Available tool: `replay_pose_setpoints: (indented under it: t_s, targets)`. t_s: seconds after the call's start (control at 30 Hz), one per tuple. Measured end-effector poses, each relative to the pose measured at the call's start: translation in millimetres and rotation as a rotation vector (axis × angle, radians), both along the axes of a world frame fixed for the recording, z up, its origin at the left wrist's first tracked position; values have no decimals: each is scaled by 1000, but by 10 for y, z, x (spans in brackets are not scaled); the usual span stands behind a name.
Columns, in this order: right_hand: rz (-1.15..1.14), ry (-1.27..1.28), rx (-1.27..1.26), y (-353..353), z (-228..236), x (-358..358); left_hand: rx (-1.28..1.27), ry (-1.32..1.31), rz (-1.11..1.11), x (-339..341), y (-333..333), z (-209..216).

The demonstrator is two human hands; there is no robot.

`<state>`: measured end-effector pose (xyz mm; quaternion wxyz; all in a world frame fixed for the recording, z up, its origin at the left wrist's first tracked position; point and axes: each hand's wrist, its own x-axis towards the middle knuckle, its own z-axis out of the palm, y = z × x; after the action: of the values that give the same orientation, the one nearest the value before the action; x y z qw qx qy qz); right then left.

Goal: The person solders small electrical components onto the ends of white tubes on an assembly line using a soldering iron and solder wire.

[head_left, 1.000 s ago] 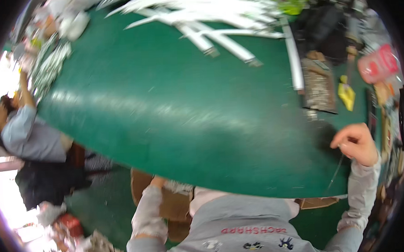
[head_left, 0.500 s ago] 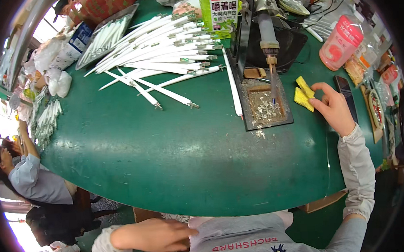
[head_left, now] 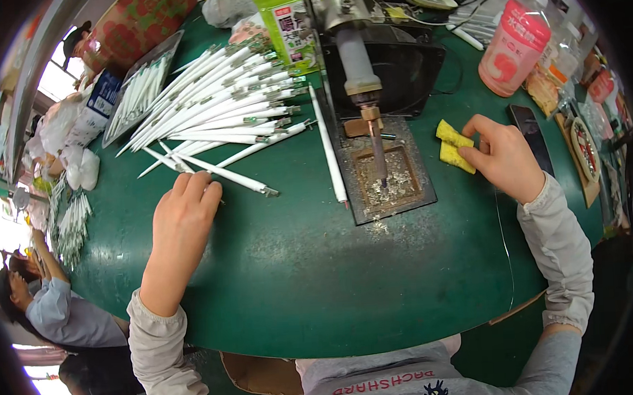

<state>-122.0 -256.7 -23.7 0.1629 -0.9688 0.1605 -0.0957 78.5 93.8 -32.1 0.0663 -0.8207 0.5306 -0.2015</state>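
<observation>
My left hand (head_left: 184, 216) is over the near ends of the white rods, its fingers curled down on the tip of one white rod (head_left: 161, 159); its fingertips partly hide that end. A second loose white rod (head_left: 227, 174) lies just beyond, beside a large fanned pile of white rods (head_left: 217, 96) with small metal ends. My right hand (head_left: 507, 155) pinches a folded yellow sponge (head_left: 453, 146) at its right side. From beneath this hand a thin silvery wire (head_left: 506, 249) runs toward the near table edge. Between my hands, a soldering iron (head_left: 378, 145) points down into a shallow tray (head_left: 421, 208) of metallic crumbs.
One white rod (head_left: 328, 151) lies along the soldering stand's left side. A phone (head_left: 531, 137) and a pink bottle (head_left: 513, 48) are at the right. A tray of rods (head_left: 142, 88) sits far left. Another person (head_left: 63, 307) sits beyond the left edge.
My left hand has risen from near my lap onto the table and come to the end of a white rod. The right hand still holds the sponge. The view has shifted.
</observation>
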Motion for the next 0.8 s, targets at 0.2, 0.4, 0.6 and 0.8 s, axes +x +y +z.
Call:
replay_pose_setpoints:
  t_s: [0.2,0.4,0.6,0.8]
  targets:
    - [1,-269,-92,80,0,-60,-41,109,-129,-332,-289,69]
    - [524,-416,-236,633,248,-119,-53,233,-281,-430,-430,-75]
    - [655,-507,-369,855,339,-16,-265,259,-353,-384,-466,-225]
    - [636,-440,-473,870,227,30,-333,366,-387,-362,-423,-242]
